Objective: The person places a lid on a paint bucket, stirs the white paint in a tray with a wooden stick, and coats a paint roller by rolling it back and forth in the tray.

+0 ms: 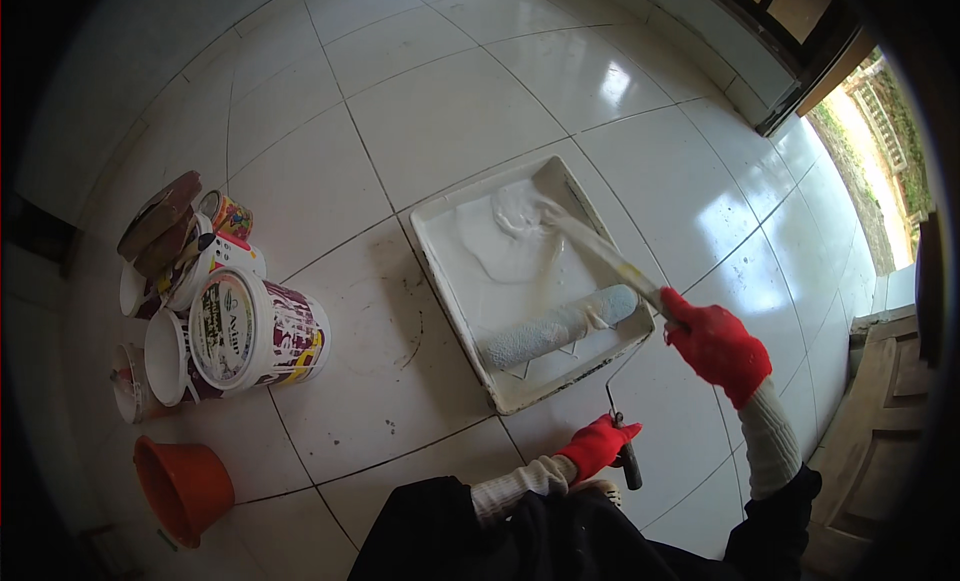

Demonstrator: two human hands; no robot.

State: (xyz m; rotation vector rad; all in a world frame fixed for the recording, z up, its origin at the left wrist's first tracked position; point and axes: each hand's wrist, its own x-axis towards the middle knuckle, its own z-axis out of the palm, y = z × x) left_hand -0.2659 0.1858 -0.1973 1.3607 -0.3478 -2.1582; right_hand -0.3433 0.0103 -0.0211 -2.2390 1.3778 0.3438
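A paint tray [450, 291] holding white paint lies on the tiles. My right hand [712, 343], in a red glove, is closed on a long pale stick [600, 251], whose far end dips into a white swirl [520, 216] in the tray's upper part. A paint roller [535, 331] with a pale, paint-coated sleeve rests across the tray's near end. Its wire frame reaches out over the near rim to a dark handle [630, 466], held by my red-gloved left hand [600, 443] below the tray.
Several stacked paint buckets and tins [258, 336] stand at left, near an orange bucket [182, 491]. White tiled floor [450, 111] surrounds the tray. At right are a doorway [870, 141] onto daylight and a wooden door panel [870, 421].
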